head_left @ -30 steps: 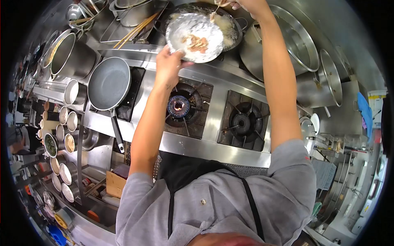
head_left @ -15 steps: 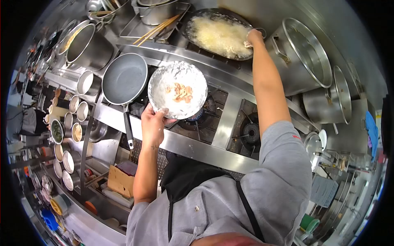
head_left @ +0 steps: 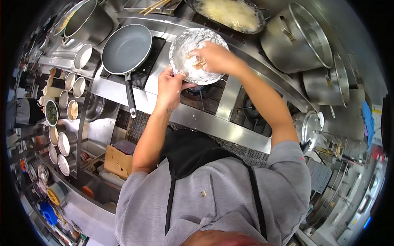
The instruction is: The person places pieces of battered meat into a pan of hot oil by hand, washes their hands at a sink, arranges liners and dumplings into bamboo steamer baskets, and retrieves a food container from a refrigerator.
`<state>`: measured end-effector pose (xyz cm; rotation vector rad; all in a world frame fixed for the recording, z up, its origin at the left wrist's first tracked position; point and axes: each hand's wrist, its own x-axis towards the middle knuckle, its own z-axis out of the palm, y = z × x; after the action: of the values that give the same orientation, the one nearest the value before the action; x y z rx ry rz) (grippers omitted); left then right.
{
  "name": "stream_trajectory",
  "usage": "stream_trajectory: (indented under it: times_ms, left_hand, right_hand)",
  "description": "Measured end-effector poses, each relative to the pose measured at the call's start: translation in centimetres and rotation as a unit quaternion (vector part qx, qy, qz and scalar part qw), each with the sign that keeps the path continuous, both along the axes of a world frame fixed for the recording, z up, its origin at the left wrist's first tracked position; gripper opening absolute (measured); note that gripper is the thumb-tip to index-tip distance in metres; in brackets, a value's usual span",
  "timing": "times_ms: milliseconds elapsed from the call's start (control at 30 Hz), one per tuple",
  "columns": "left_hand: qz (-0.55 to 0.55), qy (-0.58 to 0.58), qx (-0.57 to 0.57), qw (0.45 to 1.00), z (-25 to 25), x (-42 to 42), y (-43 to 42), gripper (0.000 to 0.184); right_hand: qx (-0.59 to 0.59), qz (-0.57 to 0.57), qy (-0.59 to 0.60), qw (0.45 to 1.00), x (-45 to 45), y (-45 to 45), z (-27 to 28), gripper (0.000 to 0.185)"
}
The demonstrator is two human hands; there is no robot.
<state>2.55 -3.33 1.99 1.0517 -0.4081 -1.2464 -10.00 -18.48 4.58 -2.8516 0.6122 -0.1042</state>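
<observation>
My left hand [head_left: 171,87] is closed on the near rim of a metal bowl [head_left: 176,45] coated inside with white flour, holding it over the stove. Inside the bowl is my right hand [head_left: 216,58], blurred by motion, its fingers at the pale pinkish food pieces [head_left: 199,64] in the flour. Whether those fingers grip any pieces, I cannot tell. Beyond the bowl, a dark oval frying pan [head_left: 262,27] holds bubbling oil with pale batter or food [head_left: 230,15] frying in it.
A grey frying pan [head_left: 126,48] rests left of the bowl, its black handle pointing toward me. Large steel pots [head_left: 283,49] stand at the right. Several small containers [head_left: 67,143] line the left side. A burner [head_left: 251,107] lies below my right forearm. Wooden chopsticks [head_left: 155,6] lie at the back.
My right hand has come back from the frying pan of oil into the bowl. My left hand and the bowl have shifted right relative to the grey pan. The camera view has tilted down.
</observation>
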Motion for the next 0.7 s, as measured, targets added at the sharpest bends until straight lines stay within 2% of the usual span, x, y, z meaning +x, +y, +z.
stream_trajectory:
  times_ms: [133, 200, 233, 267, 333, 400, 433, 467, 533, 567, 633, 667, 700]
  left_hand:
    - [-0.02, 0.0, 0.021, 1.0, -0.9, -0.1, -0.1, 0.032]
    - [-0.021, -0.003, 0.023, 1.0, -1.3, -0.1, -0.4, 0.033]
    - [-0.029, -0.006, 0.029, 0.999, -1.5, 0.0, -0.8, 0.033]
    - [-0.037, -0.01, 0.034, 0.999, -1.5, 0.0, -1.3, 0.032]
    - [-0.035, -0.008, 0.017, 0.999, -1.1, -0.1, -2.8, 0.032]
    - [-0.034, -0.008, 0.009, 0.999, -0.3, -0.2, -3.9, 0.031]
    - [-0.029, -0.013, 0.0, 0.999, 0.6, -0.3, -4.9, 0.031]
    - [-0.024, -0.016, -0.006, 1.0, 1.2, -0.4, -5.9, 0.031]
    - [-0.033, -0.03, -0.019, 0.999, 1.2, -0.1, -7.9, 0.031]
    - [-0.026, -0.031, -0.031, 0.999, 2.1, -0.2, -8.7, 0.031]
    - [-0.026, -0.033, -0.033, 0.999, 3.2, -0.3, -9.7, 0.031]
    - [-0.014, -0.032, -0.051, 0.998, 3.5, 0.1, -11.0, 0.032]
    - [0.0, -0.027, -0.072, 0.997, 3.7, 0.1, -12.9, 0.033]
  right_hand:
    - [0.003, -0.04, -0.017, 0.999, -0.2, 0.1, 0.3, 0.038]
    - [-0.013, -0.02, -0.085, 0.996, -0.8, -0.6, 2.0, 0.036]
    - [0.008, -0.029, -0.073, 0.997, -0.4, -1.0, 2.9, 0.033]
    - [0.096, -0.094, -0.068, 0.989, -0.5, -0.9, 4.8, 0.032]
    - [0.033, -0.066, -0.116, 0.991, -0.7, -2.1, 4.9, 0.033]
    - [0.061, -0.078, -0.053, 0.994, -0.5, -3.9, 6.1, 0.035]
    - [0.206, -0.178, -0.088, 0.958, -0.5, -3.8, 7.7, 0.035]
    - [0.203, -0.178, -0.086, 0.959, -0.5, -4.5, 8.7, 0.035]
    - [0.03, -0.139, -0.093, 0.985, -0.7, -6.2, 9.6, 0.03]
    - [0.025, -0.14, -0.094, 0.985, -0.7, -7.6, 10.7, 0.03]
    - [0.133, -0.145, -0.096, 0.976, -1.0, -10.0, 11.2, 0.03]
    - [0.117, -0.093, -0.176, 0.973, -1.0, -10.6, 12.1, 0.027]
    - [0.137, -0.135, -0.22, 0.956, -1.7, -12.5, 13.9, 0.018]
